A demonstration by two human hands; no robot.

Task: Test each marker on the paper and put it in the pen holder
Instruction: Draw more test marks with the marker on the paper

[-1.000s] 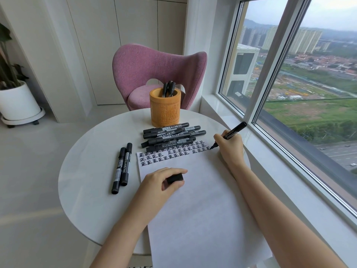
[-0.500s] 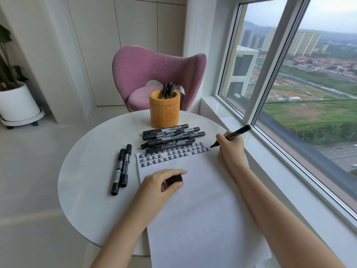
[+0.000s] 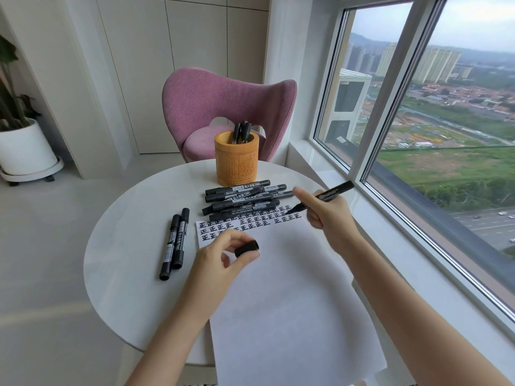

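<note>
My right hand (image 3: 328, 215) grips an uncapped black marker (image 3: 331, 193), its tip just above the rows of black characters at the top of the white paper (image 3: 278, 288). My left hand (image 3: 223, 254) is raised over the paper and pinches the black cap (image 3: 246, 248). A pile of several capped markers (image 3: 245, 199) lies at the paper's far edge. Two more capped markers (image 3: 175, 243) lie side by side left of the paper. The orange bamboo pen holder (image 3: 236, 160) stands behind the pile with a few markers in it.
The round white table (image 3: 133, 246) carries everything. A pink chair (image 3: 223, 107) stands behind it. The window sill and glass (image 3: 418, 190) run along the right. A potted plant in a white pot (image 3: 25, 146) is on the floor at far left.
My right hand has lifted the marker off the paper and moved it left. My left hand has risen from the paper with the cap.
</note>
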